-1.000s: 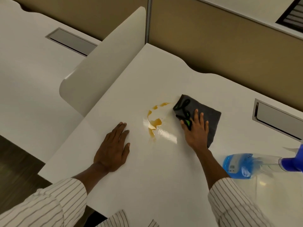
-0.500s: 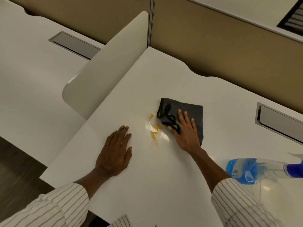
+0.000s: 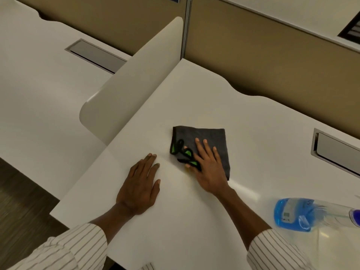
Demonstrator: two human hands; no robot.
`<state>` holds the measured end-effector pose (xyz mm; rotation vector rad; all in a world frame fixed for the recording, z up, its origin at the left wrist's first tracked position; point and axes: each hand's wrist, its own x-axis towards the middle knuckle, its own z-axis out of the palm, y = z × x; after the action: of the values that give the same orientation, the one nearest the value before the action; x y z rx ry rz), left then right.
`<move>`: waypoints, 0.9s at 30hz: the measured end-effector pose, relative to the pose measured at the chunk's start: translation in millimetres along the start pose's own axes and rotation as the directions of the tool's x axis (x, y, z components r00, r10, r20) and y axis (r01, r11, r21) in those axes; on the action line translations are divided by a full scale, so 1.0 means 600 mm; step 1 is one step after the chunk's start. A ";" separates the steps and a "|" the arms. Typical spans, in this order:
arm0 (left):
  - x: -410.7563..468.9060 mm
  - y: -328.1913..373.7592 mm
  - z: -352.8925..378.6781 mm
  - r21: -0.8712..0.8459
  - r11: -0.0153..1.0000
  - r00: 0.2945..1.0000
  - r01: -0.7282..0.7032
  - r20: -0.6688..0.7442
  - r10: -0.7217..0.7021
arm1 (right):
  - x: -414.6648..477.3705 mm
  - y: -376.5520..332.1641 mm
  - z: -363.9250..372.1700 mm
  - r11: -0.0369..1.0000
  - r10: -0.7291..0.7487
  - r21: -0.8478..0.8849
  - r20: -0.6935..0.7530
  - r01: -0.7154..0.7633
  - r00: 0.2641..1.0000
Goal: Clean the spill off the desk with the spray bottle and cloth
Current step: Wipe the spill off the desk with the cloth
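A dark grey cloth [image 3: 212, 137] with a black and green edge lies folded on the white desk [image 3: 253, 121]. My right hand [image 3: 208, 168] presses flat on the cloth's near left part, fingers spread. Only a tiny yellow-brown speck of the spill [image 3: 187, 166] shows at the cloth's edge by my thumb; the rest is under the cloth. My left hand [image 3: 140, 184] rests palm down on the desk just left of the cloth, holding nothing. The spray bottle [image 3: 298, 213] with blue liquid lies on its side at the right, away from both hands.
A white divider panel [image 3: 136, 80] rises along the desk's left side, with a neighbouring desk [image 3: 39, 84] beyond. Tan partition walls [image 3: 272, 55] stand behind. A grey cable hatch [image 3: 337, 151] is set in the desk at the right. The desk's near left corner drops to dark floor [image 3: 19, 195].
My right hand has slid the cloth leftward over the brown spill, which now is almost wholly covered. My left hand has stayed flat on the desk.
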<state>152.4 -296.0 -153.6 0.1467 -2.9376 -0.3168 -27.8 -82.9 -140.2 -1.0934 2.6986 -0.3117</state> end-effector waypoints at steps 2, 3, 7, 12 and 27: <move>0.001 0.000 0.000 0.007 1.000 1.000 0.000 0.013 -0.001 | 0.018 0.023 -0.002 0.997 0.075 -0.002 -0.010 -0.075 0.997; 0.001 0.000 0.000 0.008 1.000 1.000 0.001 0.019 -0.001 | 0.035 0.028 -0.004 0.993 0.119 0.001 -0.020 -0.119 0.993; -0.001 0.002 0.000 0.009 1.000 1.000 0.005 0.026 -0.005 | 0.103 0.007 -0.006 0.977 0.213 0.020 -0.039 -0.212 0.976; 0.001 0.000 0.000 -0.001 1.000 1.000 0.009 0.018 -0.009 | 0.051 -0.039 0.010 0.998 0.054 -0.035 -0.008 -0.055 0.998; 0.000 0.002 0.000 -0.009 1.000 1.000 -0.002 -0.012 0.002 | 0.064 -0.003 0.001 0.974 0.226 -0.018 -0.062 -0.227 0.972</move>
<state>152.3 -295.0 -153.7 0.1445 -2.9240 -0.3271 -53.5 -111.3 -144.9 -0.7821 2.8511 -0.2759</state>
